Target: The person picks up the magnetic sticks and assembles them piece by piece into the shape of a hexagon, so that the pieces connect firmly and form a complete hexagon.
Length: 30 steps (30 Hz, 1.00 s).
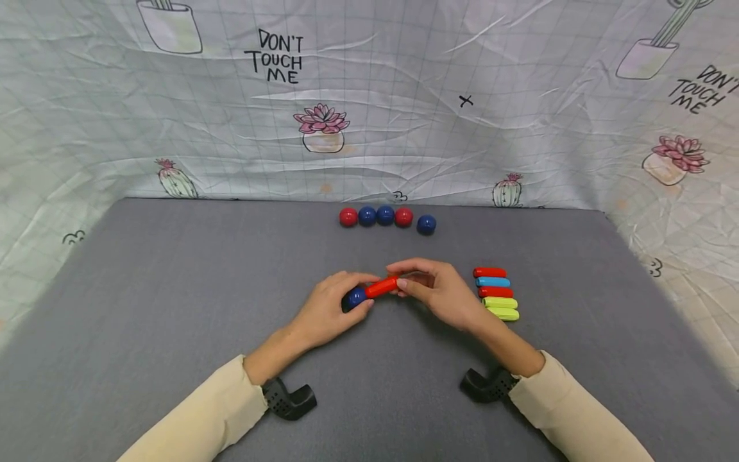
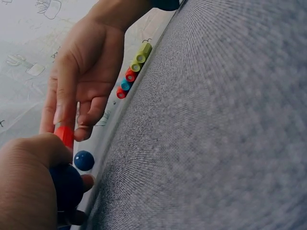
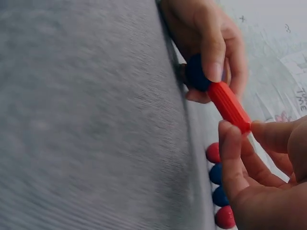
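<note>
- Red rod (image 1: 382,287) sits mid-surface, one end butted against a dark blue ball (image 1: 355,296) — the two touch.
- Left hand (image 1: 329,311): fingers curled round the blue ball, thumb on top.
- Right hand (image 1: 441,292): thumb and fingertips pinch the rod's far end; the other fingers loosely bent.
- Just right of the right hand, a stack of five rods (image 1: 495,293) lying side by side — red, light blue, red, two yellow-green.
- Near the surface's (image 1: 144,289) far edge, a row of balls (image 1: 385,217): red, blue, blue, red, then one blue slightly apart.
- Printed cloth backdrop (image 1: 369,96) behind the far edge.
</note>
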Each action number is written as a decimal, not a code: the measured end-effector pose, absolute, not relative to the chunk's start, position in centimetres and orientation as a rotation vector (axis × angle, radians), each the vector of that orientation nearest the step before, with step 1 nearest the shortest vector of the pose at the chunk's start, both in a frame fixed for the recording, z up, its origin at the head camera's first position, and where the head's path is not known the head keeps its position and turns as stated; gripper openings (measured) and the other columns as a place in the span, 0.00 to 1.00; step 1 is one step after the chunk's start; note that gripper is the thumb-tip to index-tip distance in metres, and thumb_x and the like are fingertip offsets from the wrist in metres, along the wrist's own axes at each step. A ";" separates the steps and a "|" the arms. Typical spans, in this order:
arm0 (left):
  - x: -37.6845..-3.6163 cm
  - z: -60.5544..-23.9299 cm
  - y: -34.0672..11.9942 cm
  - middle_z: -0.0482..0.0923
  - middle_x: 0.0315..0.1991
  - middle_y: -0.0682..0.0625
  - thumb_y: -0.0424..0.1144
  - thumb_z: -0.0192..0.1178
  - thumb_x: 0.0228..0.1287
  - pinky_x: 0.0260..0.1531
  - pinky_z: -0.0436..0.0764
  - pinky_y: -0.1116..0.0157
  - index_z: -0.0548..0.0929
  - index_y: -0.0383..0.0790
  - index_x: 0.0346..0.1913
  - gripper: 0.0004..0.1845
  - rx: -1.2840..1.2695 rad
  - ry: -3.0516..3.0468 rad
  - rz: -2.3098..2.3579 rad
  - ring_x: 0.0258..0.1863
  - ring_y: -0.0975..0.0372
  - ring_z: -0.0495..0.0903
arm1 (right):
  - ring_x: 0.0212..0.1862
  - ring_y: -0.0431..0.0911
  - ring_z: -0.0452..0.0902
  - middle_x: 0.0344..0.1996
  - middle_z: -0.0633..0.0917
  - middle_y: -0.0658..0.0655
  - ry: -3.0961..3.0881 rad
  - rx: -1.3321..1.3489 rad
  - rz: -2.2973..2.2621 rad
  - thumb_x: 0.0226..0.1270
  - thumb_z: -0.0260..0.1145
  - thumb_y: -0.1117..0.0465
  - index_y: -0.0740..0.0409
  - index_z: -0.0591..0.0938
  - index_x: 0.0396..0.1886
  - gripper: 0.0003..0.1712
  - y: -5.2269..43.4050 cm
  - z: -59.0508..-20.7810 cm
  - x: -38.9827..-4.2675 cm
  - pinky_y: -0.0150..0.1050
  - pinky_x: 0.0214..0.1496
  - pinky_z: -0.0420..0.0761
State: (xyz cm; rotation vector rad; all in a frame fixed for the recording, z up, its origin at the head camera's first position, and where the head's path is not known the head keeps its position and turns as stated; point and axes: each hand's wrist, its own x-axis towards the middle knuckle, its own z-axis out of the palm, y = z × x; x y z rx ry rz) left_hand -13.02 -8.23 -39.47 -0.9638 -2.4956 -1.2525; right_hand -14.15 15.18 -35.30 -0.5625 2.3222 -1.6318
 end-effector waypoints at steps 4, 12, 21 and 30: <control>-13.1 -39.6 -8.3 0.81 0.47 0.51 0.37 0.63 0.62 0.40 0.76 0.60 0.81 0.44 0.55 0.17 -0.937 -2.491 -1.281 0.40 0.62 0.77 | 0.44 0.51 0.82 0.50 0.82 0.58 2.412 -0.574 -1.626 0.68 0.62 0.65 0.62 0.79 0.56 0.17 15.5 -34.7 -15.1 0.40 0.46 0.80; -13.0 -39.7 -8.5 0.80 0.51 0.50 0.34 0.62 0.61 0.50 0.76 0.56 0.81 0.43 0.56 0.19 -0.899 -2.466 -1.347 0.48 0.59 0.79 | 0.46 0.53 0.79 0.51 0.81 0.59 2.633 -0.377 -1.750 0.69 0.63 0.61 0.55 0.81 0.54 0.15 16.0 -34.1 -17.6 0.39 0.45 0.79; -13.1 -39.9 -8.3 0.82 0.44 0.49 0.32 0.61 0.60 0.42 0.79 0.58 0.80 0.40 0.57 0.20 -0.903 -2.429 -1.381 0.38 0.62 0.79 | 0.48 0.49 0.76 0.54 0.79 0.55 2.829 -0.139 -1.807 0.70 0.62 0.62 0.57 0.80 0.56 0.17 16.2 -34.8 -19.3 0.42 0.42 0.77; -13.2 -39.6 -8.4 0.81 0.45 0.49 0.31 0.58 0.66 0.41 0.77 0.59 0.80 0.39 0.57 0.17 -0.918 -2.407 -1.394 0.38 0.63 0.77 | 0.52 0.55 0.70 0.62 0.71 0.58 3.034 -0.159 -1.488 0.67 0.64 0.64 0.55 0.75 0.63 0.24 16.2 -36.1 -20.8 0.48 0.45 0.72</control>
